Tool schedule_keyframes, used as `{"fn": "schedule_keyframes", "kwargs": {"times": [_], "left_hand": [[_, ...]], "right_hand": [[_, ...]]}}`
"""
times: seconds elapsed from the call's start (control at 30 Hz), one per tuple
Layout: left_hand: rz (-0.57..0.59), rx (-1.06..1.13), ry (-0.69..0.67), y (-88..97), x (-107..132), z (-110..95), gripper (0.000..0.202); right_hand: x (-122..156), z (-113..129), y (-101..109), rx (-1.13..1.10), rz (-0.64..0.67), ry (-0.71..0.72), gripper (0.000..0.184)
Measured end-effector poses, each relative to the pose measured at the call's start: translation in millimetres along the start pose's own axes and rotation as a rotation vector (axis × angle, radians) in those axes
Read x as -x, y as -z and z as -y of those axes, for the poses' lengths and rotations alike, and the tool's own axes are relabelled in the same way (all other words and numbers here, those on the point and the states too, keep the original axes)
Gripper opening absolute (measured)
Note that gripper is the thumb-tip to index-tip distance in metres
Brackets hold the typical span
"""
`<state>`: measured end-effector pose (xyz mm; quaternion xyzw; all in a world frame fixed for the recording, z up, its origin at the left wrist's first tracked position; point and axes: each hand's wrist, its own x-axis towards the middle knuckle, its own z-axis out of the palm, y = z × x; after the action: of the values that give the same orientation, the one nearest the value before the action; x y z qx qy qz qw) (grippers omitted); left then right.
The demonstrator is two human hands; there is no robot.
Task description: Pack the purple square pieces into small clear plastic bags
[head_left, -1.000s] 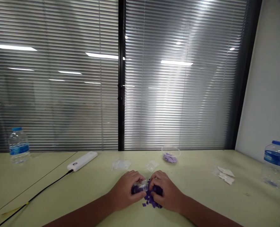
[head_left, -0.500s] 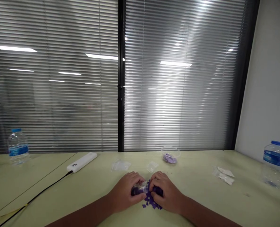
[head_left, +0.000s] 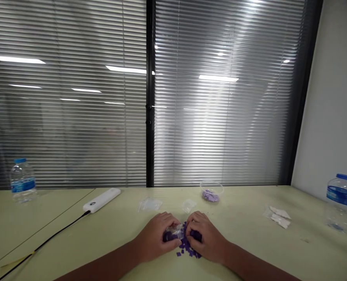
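On its side in my left hand is a small clear bottle, its mouth facing right, with dark purple bits inside. My fingers wrap round its body. Small square purple pieces lie heaped on the table between my hands, a few loose toward me. Curled over the right part of this heap is my right hand, its fingers and thumb closed on purple pieces just beside the bottle's mouth. What lies under the palm is hidden.
Beyond my hands stands a clear round tub of pale purple bits. Thin clear plastic bags lie left of it, white packets to the right. A white power bank with a black cable and two water bottles flank the workspace.
My right fingers have shifted very slightly at the purple heap, and a few pieces lie a little differently. The left hand and bottle stay in place.
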<state>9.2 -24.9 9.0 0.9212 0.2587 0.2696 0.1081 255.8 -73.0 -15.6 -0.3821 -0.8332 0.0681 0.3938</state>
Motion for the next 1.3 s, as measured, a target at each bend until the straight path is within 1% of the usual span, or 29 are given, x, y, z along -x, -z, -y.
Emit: {"fn": "schedule_keyframes", "kwargs": {"times": [0.07,0.2,0.27,0.5,0.8,0.93,1.1,1.3], "left_hand": [[0.000,0.006,-0.001,0.4,0.0,-0.6,0.027],[0.012,0.009,0.009,1.0,-0.8,-1.8,0.026],[0.013,0.007,0.005,1.2,-1.2,-2.1,0.027],[0.013,0.007,0.007,1.8,-0.7,-3.1,0.027],[0.019,0.013,-0.011,1.7,-0.1,-1.3,0.029],[0.020,0.017,-0.011,2.4,0.6,-2.9,0.028],[0.026,0.028,-0.015,1.5,0.9,-1.9,0.030],[0.032,0.017,-0.011,3.3,-0.3,-4.8,0.028]], "right_hand": [[-0.1,0.6,0.7,-0.011,0.013,0.000,0.013],[-0.2,-0.2,-0.3,-0.020,0.029,-0.009,0.021],[-0.1,-1.4,-1.3,-0.018,0.023,-0.020,0.022],[-0.3,-0.4,0.2,-0.026,-0.003,0.019,0.015],[0.7,1.0,3.2,-0.081,-0.038,-0.024,0.010],[1.4,3.1,4.8,-0.098,-0.032,-0.037,0.017],[1.0,4.8,5.9,-0.095,-0.011,-0.017,0.026],[0.6,5.8,6.8,-0.086,0.000,-0.023,0.025]]}}
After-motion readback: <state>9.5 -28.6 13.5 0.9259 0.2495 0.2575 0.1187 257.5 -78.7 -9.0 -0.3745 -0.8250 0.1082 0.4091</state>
